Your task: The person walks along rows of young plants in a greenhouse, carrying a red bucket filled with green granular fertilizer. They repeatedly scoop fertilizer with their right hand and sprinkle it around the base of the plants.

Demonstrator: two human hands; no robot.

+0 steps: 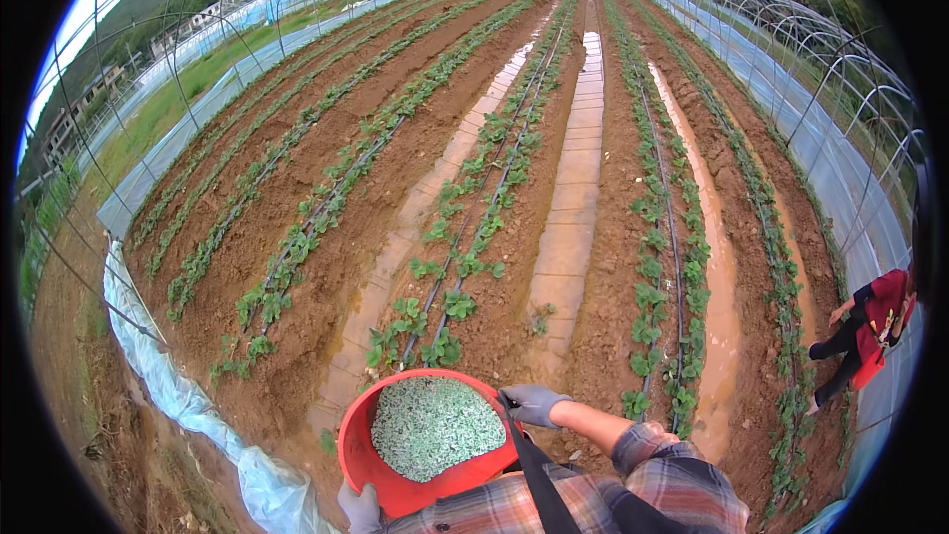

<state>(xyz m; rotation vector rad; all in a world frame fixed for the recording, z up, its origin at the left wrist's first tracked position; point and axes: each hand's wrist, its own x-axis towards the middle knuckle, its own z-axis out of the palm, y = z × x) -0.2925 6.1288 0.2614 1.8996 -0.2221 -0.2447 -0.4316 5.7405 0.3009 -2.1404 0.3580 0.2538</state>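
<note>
A red plastic bucket point(425, 498) is held against my body at the bottom of the head view, filled with pale green and white granules point(437, 426). My left hand point(359, 507), in a grey glove, grips the near left rim with the thumb over the edge. At the right rim is my right hand point(535, 406), also gloved, with its fingertips closed where a black strap point(535, 471) meets the bucket. Whether these fingers pinch the strap, the rim or both is hard to see. Just beyond the bucket grow low leafy plants point(458, 304) along black drip hoses point(432, 298).
Raised soil beds run away from me, divided by furrows of muddy water point(567, 252). Crumpled plastic film point(215, 415) lies at left. Metal hoops point(852, 63) arch along the sides. Another person point(878, 322) in red stands far right beside a plastic side sheet point(830, 163).
</note>
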